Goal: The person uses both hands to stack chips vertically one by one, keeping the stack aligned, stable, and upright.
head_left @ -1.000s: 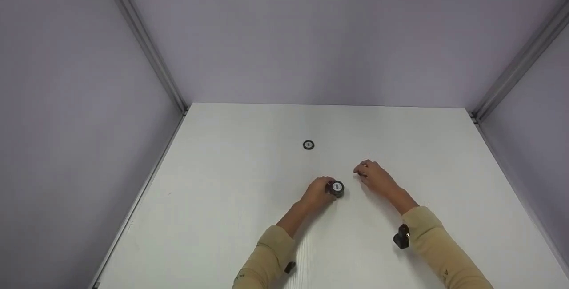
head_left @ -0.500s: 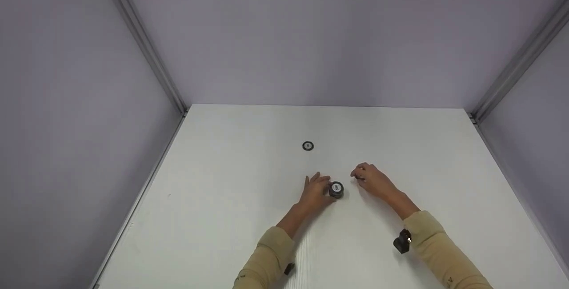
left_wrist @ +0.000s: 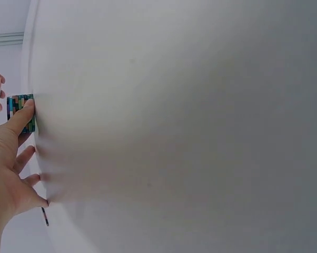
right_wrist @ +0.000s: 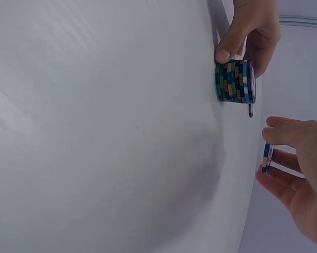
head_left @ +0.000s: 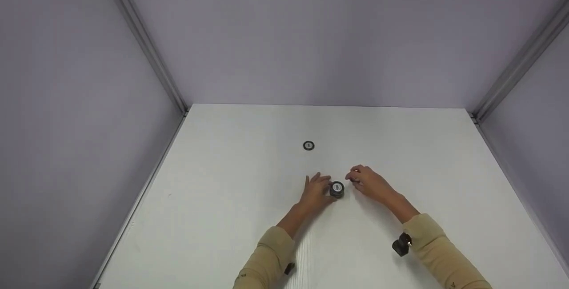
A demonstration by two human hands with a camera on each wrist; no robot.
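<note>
A: What has been done so far at the bench (head_left: 231, 218)?

B: A stack of poker chips (head_left: 336, 189) has been built near the middle of the bench. It is steadied at its side by the left hand (head_left: 316, 192), fingers mostly straight, the thumb resting against the stack.

A: And what is held by the right hand (head_left: 369, 181)?

B: A single chip (right_wrist: 266, 156) is pinched on edge between thumb and fingertips, just beside the stack and not yet set on top.

A: Is anything left to be gathered?

B: One loose chip (head_left: 308, 146) is seen lying flat farther back, well apart from both hands. By this judgement, most of the stacking is done; the held chip and the far one remain.
</note>
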